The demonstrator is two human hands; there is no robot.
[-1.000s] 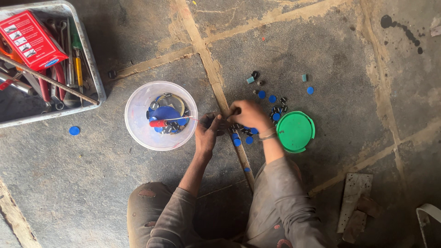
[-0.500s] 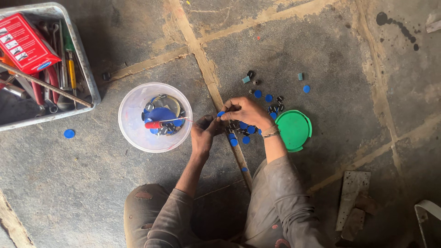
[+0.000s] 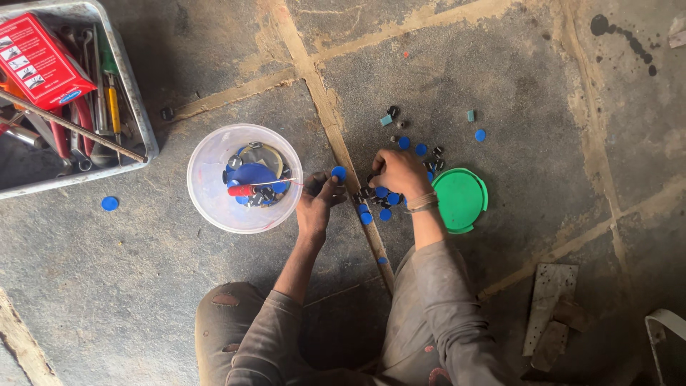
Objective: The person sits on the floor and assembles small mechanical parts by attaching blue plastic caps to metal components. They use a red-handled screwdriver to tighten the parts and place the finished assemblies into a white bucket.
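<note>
Setting: a person sits on a grey concrete floor (image 3: 500,86) crossed by pale sandy joints, seen from above through the head camera.
Left hand: the left hand (image 3: 318,204) pinches a small round blue plastic cap (image 3: 339,172) between thumb and fingertips, just beside the right rim of the tub; the remaining fingers are curled.
Right hand: the right hand (image 3: 400,174) lies palm-down with bent fingers on the scatter of small blue discs and black ring-shaped parts (image 3: 379,200); whether it grips any piece cannot be told. A band sits at its wrist.
Tub: a round translucent white plastic tub (image 3: 207,179) stands on the floor left of the hands, holding blue discs, black parts and a red-handled item.
Lid: a round green plastic lid (image 3: 461,200) lies flat on the floor, just beside the right wrist.
Loose pieces: further blue discs and black parts (image 3: 421,139) lie above the right hand; a single blue disc (image 3: 109,204) lies well apart, below the tray.
Tray: a grey metal tray (image 3: 136,107) in the floor's upper left corner carries hand tools and a red cardboard box (image 3: 43,61).
Lower right: flat grey metal plates (image 3: 547,314) lie on the floor near the person's right knee.
</note>
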